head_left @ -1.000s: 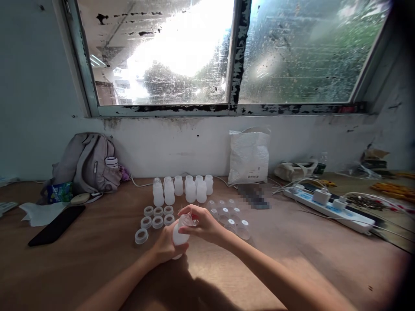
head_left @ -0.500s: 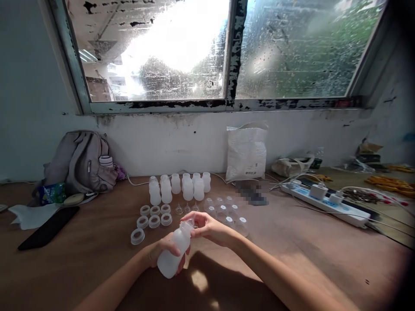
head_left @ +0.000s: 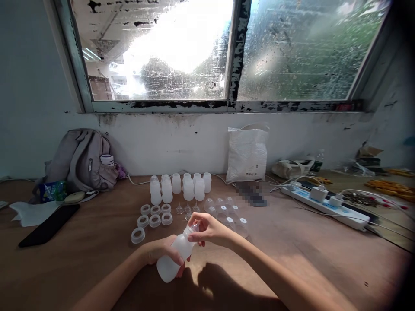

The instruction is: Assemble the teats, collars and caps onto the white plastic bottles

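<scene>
My left hand is wrapped round the body of a frosted white baby bottle, which tilts with its neck up to the right. At the bottle's mouth, my right hand pinches a clear bottle part; the fingers partly hide it, and I cannot tell whether it is a teat or a ring. Just beyond stand several clear teats. To the left lie several translucent collar rings, and on the right several clear caps.
Several frosted bottles stand in rows at the back, two of them capped. A white plastic bag leans on the wall. A grey backpack and a black flat case lie left; a power strip with cables lies right.
My right hand has shifted slightly right and down along with the bottle's neck, and its fingers have curled further round the clear part. My left hand still grips the bottle.
</scene>
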### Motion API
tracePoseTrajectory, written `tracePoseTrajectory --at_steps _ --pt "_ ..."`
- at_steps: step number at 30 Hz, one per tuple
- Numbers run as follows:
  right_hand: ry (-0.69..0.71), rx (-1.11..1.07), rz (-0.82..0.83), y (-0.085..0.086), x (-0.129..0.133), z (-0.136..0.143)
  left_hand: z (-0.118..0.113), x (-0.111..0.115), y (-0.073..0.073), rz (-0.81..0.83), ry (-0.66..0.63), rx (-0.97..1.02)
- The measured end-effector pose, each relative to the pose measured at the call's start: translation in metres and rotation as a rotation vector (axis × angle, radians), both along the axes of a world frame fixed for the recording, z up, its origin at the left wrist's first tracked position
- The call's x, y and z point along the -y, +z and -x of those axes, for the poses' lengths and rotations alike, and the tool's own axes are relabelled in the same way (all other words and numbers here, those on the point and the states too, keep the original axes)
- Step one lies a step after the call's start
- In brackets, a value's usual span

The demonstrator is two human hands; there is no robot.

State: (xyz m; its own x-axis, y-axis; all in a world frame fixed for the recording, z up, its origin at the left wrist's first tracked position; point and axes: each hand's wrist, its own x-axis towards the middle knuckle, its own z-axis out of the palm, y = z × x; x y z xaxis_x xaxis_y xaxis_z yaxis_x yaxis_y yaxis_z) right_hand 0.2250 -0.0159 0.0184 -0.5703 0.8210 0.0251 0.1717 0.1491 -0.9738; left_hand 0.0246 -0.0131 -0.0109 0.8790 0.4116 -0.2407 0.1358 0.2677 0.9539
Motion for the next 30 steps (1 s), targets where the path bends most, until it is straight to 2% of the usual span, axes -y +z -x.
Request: tracePoseTrajectory --at_steps 3,8,13,18,21,24,27,30 --pt "0.072 -0.041 -0.026 0.003 0.002 -0.001 0.002 -0.003 -0.003 0.015 0.000 0.026" --pt "0.035 -0.070 -0.121 0.006 0.004 -0.005 0.002 -0.003 -0.003 0.031 0.029 0.054" --pt "0.112 -0.028 -0.054 0.006 0.004 -0.007 0.001 0.002 0.003 -0.002 -0.016 -0.008" --pt "0.120 0.004 -0.053 0.011 0.005 -0.009 0.001 0.004 0.005 -0.029 -0.044 -0.069" --pt "0.131 0.103 0.029 0.008 0.004 -0.008 0.001 0.005 0.005 -0.051 -0.045 -0.132" --pt "0.064 0.204 0.106 0.000 0.003 -0.004 -0.001 0.005 0.005 -0.071 -0.050 -0.160" --pt "0.008 0.312 0.041 -0.006 0.003 0.000 -0.003 0.006 0.007 -0.083 -0.050 -0.149" --pt "-0.019 0.428 -0.086 -0.002 0.005 -0.002 -0.004 0.006 0.008 -0.074 -0.033 -0.125"
